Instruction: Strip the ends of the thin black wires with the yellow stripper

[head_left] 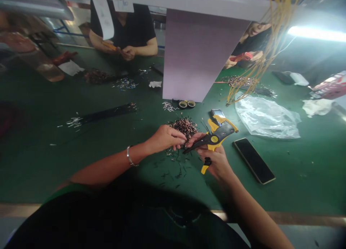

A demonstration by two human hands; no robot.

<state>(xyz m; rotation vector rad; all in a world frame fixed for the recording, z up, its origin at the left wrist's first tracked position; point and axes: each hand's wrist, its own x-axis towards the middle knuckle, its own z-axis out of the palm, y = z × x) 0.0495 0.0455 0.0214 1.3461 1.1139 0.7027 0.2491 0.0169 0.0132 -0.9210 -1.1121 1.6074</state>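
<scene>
While the right hand wraps around the grips of a yellow-and-black wire stripper, the left hand curls its fingers in at the tool's jaws, though whether they pinch a wire is too small to tell. A heap of cut wire lies just behind them on the green desk. A smartphone lies to the right, near a crumpled plastic bag. Beyond, two tape rolls sit against a pale upright panel that blocks part of the view across the desk.

Green bench mat, smartphone, plastic bag, wire offcuts
</scene>
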